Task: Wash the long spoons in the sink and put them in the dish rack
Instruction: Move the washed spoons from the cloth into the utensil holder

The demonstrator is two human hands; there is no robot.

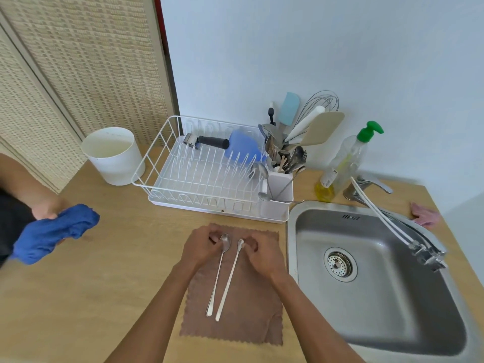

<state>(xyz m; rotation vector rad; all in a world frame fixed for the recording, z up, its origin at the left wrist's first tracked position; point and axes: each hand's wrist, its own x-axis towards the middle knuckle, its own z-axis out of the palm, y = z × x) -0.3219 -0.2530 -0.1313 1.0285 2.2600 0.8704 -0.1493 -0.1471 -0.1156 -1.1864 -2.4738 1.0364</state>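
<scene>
Far left, a second person's hand (48, 209) holds a bunched blue cloth (56, 231) over the light wood worktop (117, 271). Next, at the back, a white round plastic tub (112, 155) stands just beside the white wire dish rack (199, 169). In the rack are a black-handled metal tool (212, 142) lying across the back & a translucent blue plastic piece (242, 148) among the tines.

Front centre, a brown zigzag-edged cloth (248, 310) lies flat on the worktop w/ both task spoons on it. They lie side by side, bowls toward the rack, handles toward the person.

The left hand (200, 248) is at the bowl end of the wide-bowled long steel spoon (218, 273). Fingers are curled, tips at the bowl; can't tell if the grip pinches it. Just right lies the narrow-bowled long steel spoon (230, 279). The right hand (262, 254) is at its bowl end, fingers curled; grip likewise can't tell.

At the rack's right end, a white cutlery holder (279, 189) is crammed w/ utensils, incl. a whisk & spatulas. Further right stands a clear soap bottle w/ green pump (343, 163), yellow liquid low inside. The stainless steel sink (392, 310) sits just right of the brown cloth, w/ a chrome tap (400, 226) reaching over the basin. A pink cloth (425, 216) lies far right, behind the sink.
</scene>
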